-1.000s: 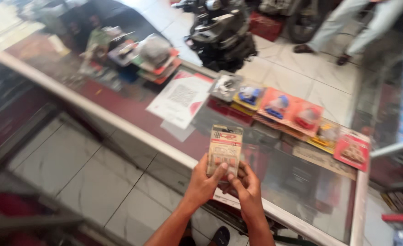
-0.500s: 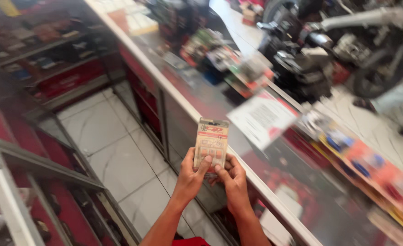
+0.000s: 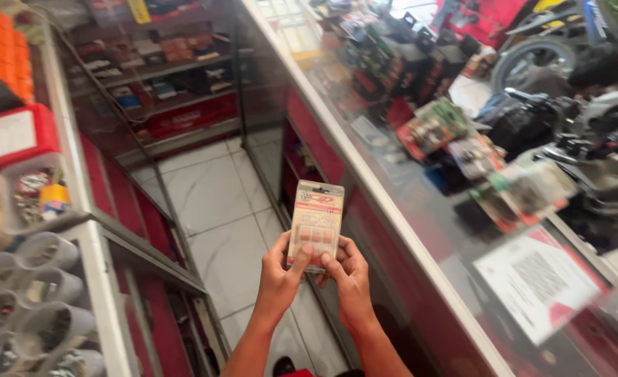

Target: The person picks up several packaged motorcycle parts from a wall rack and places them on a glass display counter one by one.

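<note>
Both my hands hold one small blister pack upright in front of me. It is a tan and red card with several small orange parts under clear plastic. My left hand grips its lower left edge, thumb on the front. My right hand grips the lower right edge, thumb also pressed on the front. The pack hangs over the white tiled floor, beside a glass counter.
The long glass counter with a white rim runs along my right, carrying packaged parts and a white printed sheet. Motorcycles stand beyond it. On my left are a glass shelf unit with round tubs and shelves of boxes.
My view has swung left, from facing the counter to looking along the aisle behind it. Both hands have kept the same hold on the blister pack.
</note>
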